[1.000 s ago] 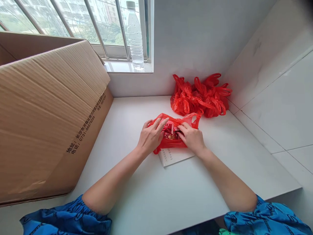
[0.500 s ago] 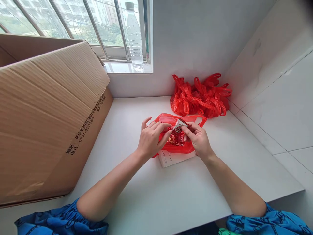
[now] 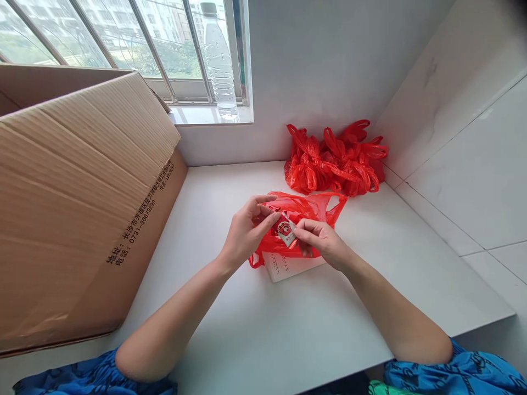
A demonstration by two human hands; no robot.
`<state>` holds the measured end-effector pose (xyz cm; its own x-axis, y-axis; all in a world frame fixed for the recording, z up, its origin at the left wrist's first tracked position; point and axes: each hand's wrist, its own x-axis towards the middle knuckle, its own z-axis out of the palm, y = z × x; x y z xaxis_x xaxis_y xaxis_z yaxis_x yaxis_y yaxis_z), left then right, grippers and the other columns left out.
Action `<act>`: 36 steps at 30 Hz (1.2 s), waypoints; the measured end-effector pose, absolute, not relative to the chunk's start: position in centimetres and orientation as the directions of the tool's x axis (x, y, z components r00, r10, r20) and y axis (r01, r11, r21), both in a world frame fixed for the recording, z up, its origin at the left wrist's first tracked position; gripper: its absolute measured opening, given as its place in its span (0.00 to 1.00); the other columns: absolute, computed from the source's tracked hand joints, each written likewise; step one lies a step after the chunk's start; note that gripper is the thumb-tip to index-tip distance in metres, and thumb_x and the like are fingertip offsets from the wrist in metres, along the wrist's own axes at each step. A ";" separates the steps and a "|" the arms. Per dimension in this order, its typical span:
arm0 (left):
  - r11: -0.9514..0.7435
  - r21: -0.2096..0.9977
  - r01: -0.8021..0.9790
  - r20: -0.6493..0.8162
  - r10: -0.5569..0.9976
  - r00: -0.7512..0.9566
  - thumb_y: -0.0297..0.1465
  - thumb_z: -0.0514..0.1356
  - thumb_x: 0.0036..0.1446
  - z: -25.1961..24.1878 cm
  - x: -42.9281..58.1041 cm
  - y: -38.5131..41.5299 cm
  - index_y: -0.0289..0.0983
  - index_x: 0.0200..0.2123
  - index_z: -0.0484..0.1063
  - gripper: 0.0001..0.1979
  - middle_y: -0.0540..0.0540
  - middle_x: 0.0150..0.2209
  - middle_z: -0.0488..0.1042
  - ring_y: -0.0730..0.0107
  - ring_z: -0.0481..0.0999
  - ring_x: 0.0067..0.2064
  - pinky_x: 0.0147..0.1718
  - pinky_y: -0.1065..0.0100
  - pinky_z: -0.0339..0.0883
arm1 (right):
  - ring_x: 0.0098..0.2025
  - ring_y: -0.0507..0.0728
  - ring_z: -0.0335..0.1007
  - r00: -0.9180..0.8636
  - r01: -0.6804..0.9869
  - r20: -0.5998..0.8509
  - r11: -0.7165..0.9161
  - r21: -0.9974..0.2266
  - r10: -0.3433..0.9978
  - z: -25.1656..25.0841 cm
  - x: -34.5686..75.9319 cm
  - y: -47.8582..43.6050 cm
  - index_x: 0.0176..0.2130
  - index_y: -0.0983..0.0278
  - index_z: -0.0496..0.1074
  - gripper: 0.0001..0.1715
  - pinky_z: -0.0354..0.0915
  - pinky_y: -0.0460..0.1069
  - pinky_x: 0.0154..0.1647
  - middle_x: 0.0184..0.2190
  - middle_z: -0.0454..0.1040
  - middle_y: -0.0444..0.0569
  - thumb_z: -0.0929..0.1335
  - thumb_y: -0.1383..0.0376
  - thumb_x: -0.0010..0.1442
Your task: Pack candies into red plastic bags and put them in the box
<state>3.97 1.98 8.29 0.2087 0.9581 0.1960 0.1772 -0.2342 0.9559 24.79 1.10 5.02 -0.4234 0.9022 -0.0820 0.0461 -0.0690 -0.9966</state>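
Observation:
My right hand (image 3: 323, 241) is closed on a small red and white snack packet (image 3: 286, 229), thumb on top near its lower right end. The packet is tilted above a red plastic bag (image 3: 302, 206). At the packet's upper left corner is the thumb of my left hand (image 3: 249, 227). The left index finger stretches out apart from that thumb, and the other left fingers are partly hidden. Beneath the hands the bag lies spread out, its loop handles to the right and lower left. A pale printed box or card (image 3: 288, 269) sticks out under its front edge.
A large cardboard box (image 3: 82, 208) stands at the left. Several knotted red plastic bags (image 3: 335, 159) lie against the back wall. A water bottle (image 3: 222, 66) stands on the window sill. The white table (image 3: 255, 334) has its edge at the lower right, beside a tiled wall (image 3: 465, 186).
The right hand has moved left and slightly down with the packet, turning its printed face into view. The left hand has shifted slightly left, its thumb now by the packet's corner.

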 end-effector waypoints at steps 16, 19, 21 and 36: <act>-0.135 0.991 -0.004 0.132 0.961 0.242 0.42 0.59 0.65 8.5 4.0 1.9 0.35 0.51 0.71 0.18 0.45 0.34 0.78 0.65 0.80 0.38 0.41 0.62 0.77 | 0.25 0.49 0.64 -0.499 -0.008 -0.053 -0.066 -0.998 0.865 4.5 24.2 0.7 0.32 0.63 0.70 0.18 0.62 0.45 0.27 0.23 0.67 0.40 0.71 0.52 0.63; -0.128 0.991 0.036 0.110 0.940 0.322 0.40 0.63 0.63 8.4 4.0 1.9 0.36 0.54 0.70 0.20 0.45 0.38 0.79 0.64 0.80 0.39 0.42 0.61 0.76 | 0.26 0.49 0.65 -0.463 -0.018 -0.038 -0.053 -0.998 0.885 4.4 24.1 0.8 0.31 0.62 0.70 0.18 0.62 0.46 0.28 0.24 0.68 0.41 0.71 0.52 0.63; -0.131 0.990 0.061 0.100 0.926 0.364 0.39 0.66 0.60 8.2 4.0 1.9 0.37 0.54 0.70 0.21 0.44 0.40 0.78 0.64 0.80 0.40 0.42 0.62 0.76 | 0.26 0.50 0.65 -0.441 -0.017 -0.025 -0.036 -0.999 0.897 4.3 24.1 0.8 0.32 0.62 0.69 0.18 0.62 0.46 0.28 0.25 0.70 0.42 0.71 0.51 0.63; -0.228 0.949 0.218 0.155 0.939 0.307 0.38 0.63 0.62 8.1 4.6 1.2 0.43 0.57 0.68 0.21 0.45 0.45 0.75 0.68 0.80 0.38 0.39 0.64 0.77 | 0.25 0.50 0.61 -0.230 0.083 0.167 0.190 -0.978 0.959 3.9 23.4 0.5 0.30 0.60 0.66 0.18 0.61 0.47 0.25 0.25 0.64 0.40 0.70 0.52 0.63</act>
